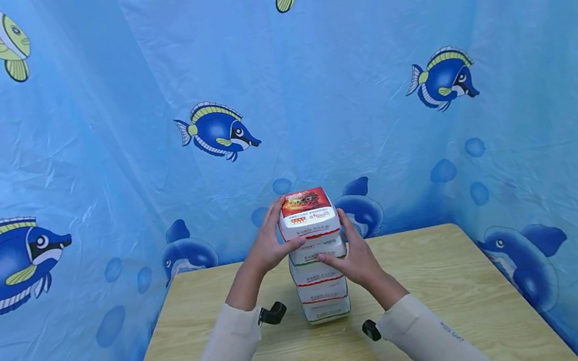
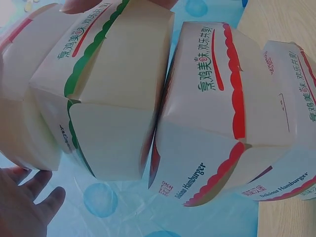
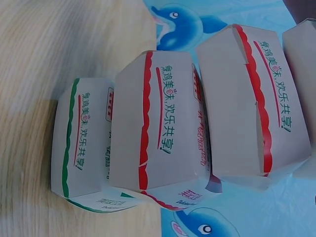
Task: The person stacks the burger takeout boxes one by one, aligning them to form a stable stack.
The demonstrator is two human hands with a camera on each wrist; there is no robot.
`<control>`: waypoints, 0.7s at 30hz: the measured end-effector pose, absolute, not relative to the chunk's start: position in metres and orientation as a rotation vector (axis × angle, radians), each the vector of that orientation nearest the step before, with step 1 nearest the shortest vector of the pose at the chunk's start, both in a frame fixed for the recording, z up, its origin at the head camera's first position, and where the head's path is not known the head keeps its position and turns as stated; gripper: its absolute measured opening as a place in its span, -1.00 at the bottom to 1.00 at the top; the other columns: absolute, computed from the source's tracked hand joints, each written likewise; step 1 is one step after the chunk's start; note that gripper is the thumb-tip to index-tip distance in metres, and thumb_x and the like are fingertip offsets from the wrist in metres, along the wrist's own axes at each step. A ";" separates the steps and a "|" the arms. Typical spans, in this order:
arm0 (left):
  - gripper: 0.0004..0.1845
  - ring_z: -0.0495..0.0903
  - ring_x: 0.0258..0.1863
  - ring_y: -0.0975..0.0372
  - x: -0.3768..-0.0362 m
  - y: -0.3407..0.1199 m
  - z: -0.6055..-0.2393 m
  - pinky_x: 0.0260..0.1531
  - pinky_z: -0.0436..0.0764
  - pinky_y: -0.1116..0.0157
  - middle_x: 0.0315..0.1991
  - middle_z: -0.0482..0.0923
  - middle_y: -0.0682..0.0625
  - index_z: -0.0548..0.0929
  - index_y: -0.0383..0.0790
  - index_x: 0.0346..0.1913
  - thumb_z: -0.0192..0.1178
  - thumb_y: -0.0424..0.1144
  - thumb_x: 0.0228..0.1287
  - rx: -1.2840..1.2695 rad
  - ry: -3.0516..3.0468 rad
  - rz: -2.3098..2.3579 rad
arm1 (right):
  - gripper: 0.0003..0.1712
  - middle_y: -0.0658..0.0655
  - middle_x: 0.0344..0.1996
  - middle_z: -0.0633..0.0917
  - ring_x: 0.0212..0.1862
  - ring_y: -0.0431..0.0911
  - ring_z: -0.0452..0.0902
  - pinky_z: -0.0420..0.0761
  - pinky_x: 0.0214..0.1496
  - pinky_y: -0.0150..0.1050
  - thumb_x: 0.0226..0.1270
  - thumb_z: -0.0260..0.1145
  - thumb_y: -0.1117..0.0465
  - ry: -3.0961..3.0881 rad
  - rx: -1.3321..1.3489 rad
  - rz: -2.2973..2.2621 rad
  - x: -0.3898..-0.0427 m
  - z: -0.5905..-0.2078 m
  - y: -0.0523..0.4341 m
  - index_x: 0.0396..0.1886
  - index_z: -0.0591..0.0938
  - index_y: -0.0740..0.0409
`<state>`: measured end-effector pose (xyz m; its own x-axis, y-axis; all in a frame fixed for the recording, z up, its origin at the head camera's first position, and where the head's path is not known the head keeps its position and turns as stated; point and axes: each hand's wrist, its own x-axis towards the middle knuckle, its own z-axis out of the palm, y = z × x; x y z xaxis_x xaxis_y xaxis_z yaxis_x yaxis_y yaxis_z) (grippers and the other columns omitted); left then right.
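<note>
Several white hamburger boxes stand stacked in an upright, slightly uneven tower. The top hamburger box (image 1: 307, 212) has a red lid with a burger picture. At its left side my left hand (image 1: 267, 246) grips it, thumb across the front corner. My right hand (image 1: 358, 257) holds the right side of the green-edged hamburger box (image 1: 313, 252) just below; its thumb presses the front and its fingers reach up beside the top box. In the left wrist view, spread left fingers (image 2: 47, 202) show next to the top box. The right wrist view shows the lower red-edged box (image 3: 160, 118).
The tower rests on a light wooden table (image 1: 211, 339), with the bottom green-edged box (image 3: 84, 143) directly on it. A blue curtain (image 1: 334, 26) printed with fish and dolphins surrounds the table on the back and sides.
</note>
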<state>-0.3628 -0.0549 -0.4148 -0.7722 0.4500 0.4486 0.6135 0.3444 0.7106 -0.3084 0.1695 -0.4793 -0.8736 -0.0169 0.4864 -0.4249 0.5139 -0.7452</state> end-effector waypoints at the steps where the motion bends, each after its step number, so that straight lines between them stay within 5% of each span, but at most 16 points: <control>1: 0.15 0.15 0.33 0.03 -0.363 -0.055 -0.415 0.09 0.40 -0.23 0.50 -0.07 0.13 -0.04 0.17 0.56 0.29 0.42 -0.05 -0.970 -2.429 -1.400 | 0.26 0.09 0.46 0.19 0.33 0.18 0.27 0.37 0.18 0.31 0.07 0.45 -0.27 -2.343 0.362 1.315 -0.308 -0.479 0.170 0.57 -0.17 -0.31; 12: 0.16 0.14 0.35 -0.01 -0.362 -0.055 -0.417 0.11 0.36 -0.26 0.52 -0.15 0.14 -0.12 0.22 0.56 0.26 0.45 -0.03 -0.967 -2.446 -1.430 | 0.27 0.11 0.47 0.18 0.32 0.18 0.28 0.37 0.18 0.31 0.06 0.42 -0.32 -2.356 0.357 1.318 -0.307 -0.479 0.170 0.59 -0.15 -0.19; 21: 0.15 0.13 0.38 0.00 -0.361 -0.055 -0.419 0.13 0.28 -0.31 0.53 -0.16 0.19 -0.12 0.22 0.56 0.21 0.48 -0.02 -1.022 -2.415 -1.411 | 0.27 0.15 0.43 0.25 0.32 0.17 0.29 0.37 0.17 0.32 0.09 0.40 -0.33 -2.331 0.356 1.358 -0.309 -0.478 0.173 0.57 -0.21 -0.28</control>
<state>-0.3614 -0.0552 -0.4188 -0.7527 0.4755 0.4553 0.6302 0.3202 0.7073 -0.3087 0.1725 -0.4782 -0.8799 -0.0108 0.4749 -0.4185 0.4907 -0.7642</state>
